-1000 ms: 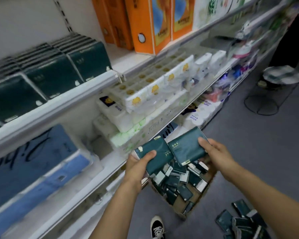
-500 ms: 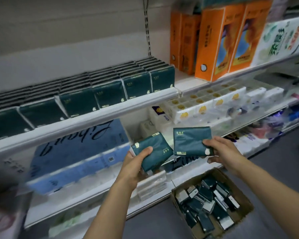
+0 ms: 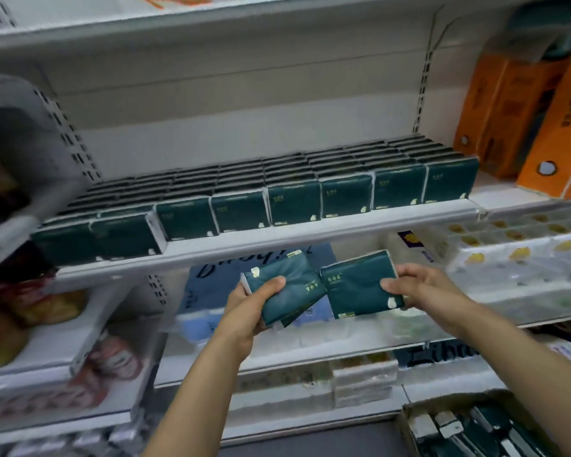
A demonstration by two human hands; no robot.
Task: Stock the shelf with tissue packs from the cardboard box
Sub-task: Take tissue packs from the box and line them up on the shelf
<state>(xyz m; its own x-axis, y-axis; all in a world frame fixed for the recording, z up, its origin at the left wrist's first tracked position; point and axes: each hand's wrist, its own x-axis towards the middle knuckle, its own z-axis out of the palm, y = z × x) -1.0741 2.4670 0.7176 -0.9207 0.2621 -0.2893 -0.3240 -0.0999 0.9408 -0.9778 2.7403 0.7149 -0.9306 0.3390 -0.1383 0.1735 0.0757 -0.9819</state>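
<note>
My left hand grips a dark green tissue pack, tilted. My right hand grips a second dark green tissue pack. Both packs are held side by side, touching, just below the front lip of the white shelf. That shelf carries several rows of the same green packs standing upright across its width. The cardboard box sits on the floor at the lower right, with several more green packs lying loose inside.
Orange cartons stand at the right end of the same shelf. Below are blue tissue bundles and white roll packs. A grey shelf end panel and snack bags are on the left.
My view has swung left and up, so the green-pack shelf is now centred. Both hands with their packs have risen from over the box to just under the shelf lip.
</note>
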